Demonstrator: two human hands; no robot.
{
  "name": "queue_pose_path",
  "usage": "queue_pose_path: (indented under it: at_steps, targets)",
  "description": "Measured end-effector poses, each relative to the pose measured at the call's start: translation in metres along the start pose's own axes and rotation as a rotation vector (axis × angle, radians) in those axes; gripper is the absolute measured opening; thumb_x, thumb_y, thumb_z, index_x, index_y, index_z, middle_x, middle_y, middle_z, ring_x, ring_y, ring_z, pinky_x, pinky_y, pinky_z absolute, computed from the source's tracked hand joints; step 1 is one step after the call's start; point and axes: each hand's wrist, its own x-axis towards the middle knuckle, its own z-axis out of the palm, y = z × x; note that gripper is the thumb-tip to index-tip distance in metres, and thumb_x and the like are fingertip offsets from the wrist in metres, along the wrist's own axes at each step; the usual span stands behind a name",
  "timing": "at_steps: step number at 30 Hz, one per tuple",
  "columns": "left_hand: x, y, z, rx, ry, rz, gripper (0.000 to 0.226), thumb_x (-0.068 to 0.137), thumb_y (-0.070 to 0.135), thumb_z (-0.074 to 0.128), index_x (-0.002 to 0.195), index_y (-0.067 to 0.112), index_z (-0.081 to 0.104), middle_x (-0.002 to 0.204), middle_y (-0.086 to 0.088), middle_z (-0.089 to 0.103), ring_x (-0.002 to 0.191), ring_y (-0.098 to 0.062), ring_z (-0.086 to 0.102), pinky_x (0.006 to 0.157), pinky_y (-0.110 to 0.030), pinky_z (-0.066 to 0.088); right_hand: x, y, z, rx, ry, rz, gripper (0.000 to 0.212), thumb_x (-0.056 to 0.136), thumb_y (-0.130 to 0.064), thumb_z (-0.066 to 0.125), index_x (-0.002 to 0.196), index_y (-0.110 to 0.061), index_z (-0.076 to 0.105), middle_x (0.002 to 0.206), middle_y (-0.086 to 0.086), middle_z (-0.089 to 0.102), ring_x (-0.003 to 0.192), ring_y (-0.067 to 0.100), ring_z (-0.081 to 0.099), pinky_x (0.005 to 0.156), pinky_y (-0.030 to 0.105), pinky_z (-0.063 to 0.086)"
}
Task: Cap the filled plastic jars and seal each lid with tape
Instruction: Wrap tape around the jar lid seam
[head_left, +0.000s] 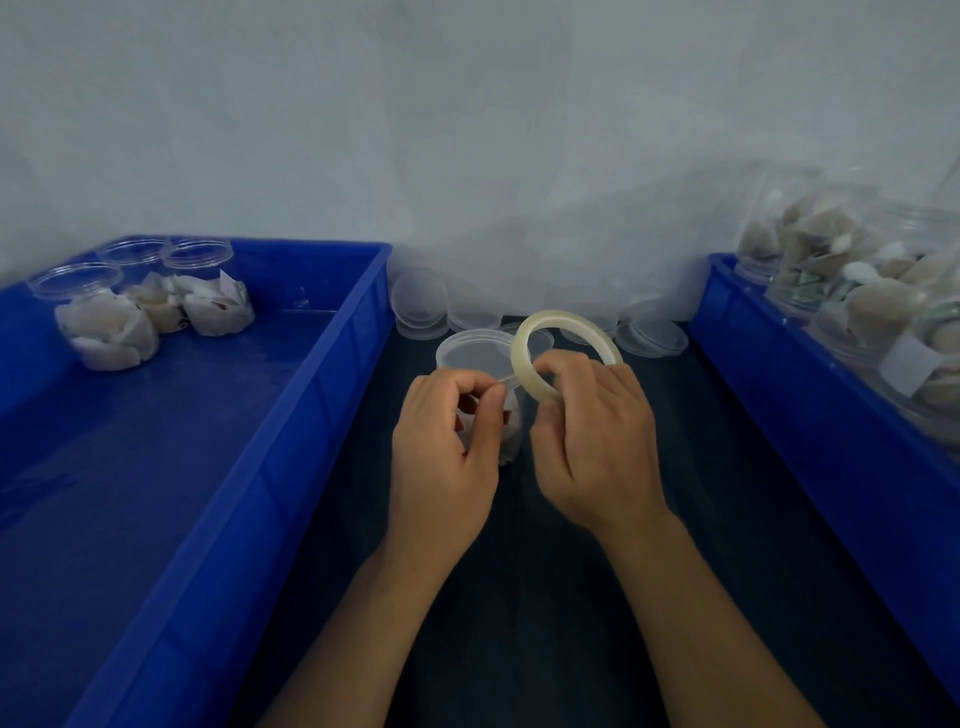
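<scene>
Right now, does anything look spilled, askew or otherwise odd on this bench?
Nothing spilled or damaged shows. The three jars in the left blue bin appear to stand uncapped. The left hand pinches the tape end, the right hand holds the tape roll over the capped jar.

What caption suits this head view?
Right hand holds tape roll; left hand pinches its end above a capped jar.

Dim bluish light, soft focus, wide-angle edge distortion.

jar (470, 358): clear, capped, upright, centre; tape roll (563, 353): translucent, tilted, above it
</scene>
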Motion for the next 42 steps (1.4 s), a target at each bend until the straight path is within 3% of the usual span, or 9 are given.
queue_pose_path:
  at_steps: [4, 8, 12, 24, 35, 37, 40, 42]
  targets:
    - [0.000, 0.000, -0.001, -0.018, 0.003, -0.002, 0.005, 0.105, 0.030, 0.059, 0.103, 0.027, 0.062, 0.095, 0.012, 0.062, 0.086, -0.013, 0.062, 0.072, -0.018, 0.049, -0.001, -0.001, 0.001, 0.021, -0.015, 0.007, 0.026, 0.098, -0.019, 0.047, 0.111, -0.006, 0.065, 0.081, -0.001, 0.061, 0.072, 0.008, 0.043, 0.075, 0.029, 0.037]
    - [-0.001, -0.003, -0.002, 0.029, 0.008, -0.006, 0.006, 0.105, 0.031, 0.059, 0.106, 0.027, 0.063, 0.098, 0.012, 0.063, 0.092, -0.010, 0.063, 0.078, -0.015, 0.049, 0.000, 0.001, 0.002, -0.060, 0.002, -0.025, 0.023, 0.100, -0.021, 0.056, 0.114, -0.007, 0.067, 0.080, 0.001, 0.066, 0.069, 0.015, 0.054, 0.073, 0.037, 0.046]
    - [-0.005, -0.005, 0.000, 0.114, 0.000, 0.034, 0.015, 0.104, 0.030, 0.058, 0.109, 0.019, 0.067, 0.102, 0.010, 0.065, 0.092, -0.004, 0.063, 0.082, -0.013, 0.050, 0.001, 0.002, 0.003, -0.178, 0.005, -0.057, 0.025, 0.100, -0.022, 0.059, 0.120, -0.009, 0.068, 0.073, -0.001, 0.064, 0.064, 0.017, 0.052, 0.071, 0.038, 0.045]
    - [-0.008, 0.000, 0.008, 0.257, 0.076, 0.017, 0.011, 0.102, 0.023, 0.063, 0.101, 0.013, 0.068, 0.098, 0.003, 0.062, 0.091, -0.011, 0.052, 0.077, -0.018, 0.042, 0.010, -0.018, 0.002, -0.388, -0.039, 0.123, 0.033, 0.098, -0.028, 0.057, 0.124, -0.015, 0.072, 0.058, -0.004, 0.058, 0.054, 0.018, 0.051, 0.075, 0.041, 0.044]
    - [-0.005, -0.001, 0.007, 0.287, 0.051, -0.079, 0.006, 0.102, 0.023, 0.065, 0.097, 0.020, 0.065, 0.097, 0.006, 0.058, 0.092, -0.009, 0.049, 0.079, -0.009, 0.036, 0.017, -0.034, -0.005, -0.429, -0.187, 0.189, 0.061, 0.096, -0.038, 0.029, 0.132, -0.020, 0.074, 0.060, -0.002, 0.065, 0.055, 0.023, 0.060, 0.078, 0.045, 0.050]
    - [-0.003, -0.001, 0.006, 0.301, 0.070, -0.059, 0.006, 0.102, 0.021, 0.066, 0.096, 0.020, 0.064, 0.098, 0.005, 0.057, 0.093, -0.009, 0.046, 0.081, -0.009, 0.035, 0.018, -0.034, -0.006, -0.423, -0.221, 0.170, 0.055, 0.097, -0.036, 0.034, 0.134, -0.020, 0.072, 0.064, 0.000, 0.067, 0.057, 0.024, 0.061, 0.076, 0.045, 0.048]
    - [-0.003, -0.003, 0.006, 0.310, 0.079, -0.051, 0.007, 0.101, 0.020, 0.067, 0.096, 0.020, 0.063, 0.100, 0.004, 0.055, 0.096, -0.009, 0.043, 0.084, -0.007, 0.034, 0.017, -0.033, -0.004, -0.397, -0.254, 0.147, 0.039, 0.098, -0.024, 0.061, 0.135, -0.017, 0.071, 0.069, 0.003, 0.069, 0.060, 0.026, 0.063, 0.073, 0.044, 0.044]
    - [-0.003, -0.004, 0.007, 0.312, 0.086, -0.056, 0.006, 0.102, 0.021, 0.067, 0.097, 0.020, 0.064, 0.102, 0.002, 0.056, 0.097, -0.009, 0.043, 0.086, -0.007, 0.034, 0.016, -0.032, -0.002, -0.388, -0.228, 0.143, 0.036, 0.094, -0.017, 0.070, 0.130, -0.015, 0.074, 0.066, 0.004, 0.068, 0.056, 0.026, 0.061, 0.069, 0.041, 0.041]
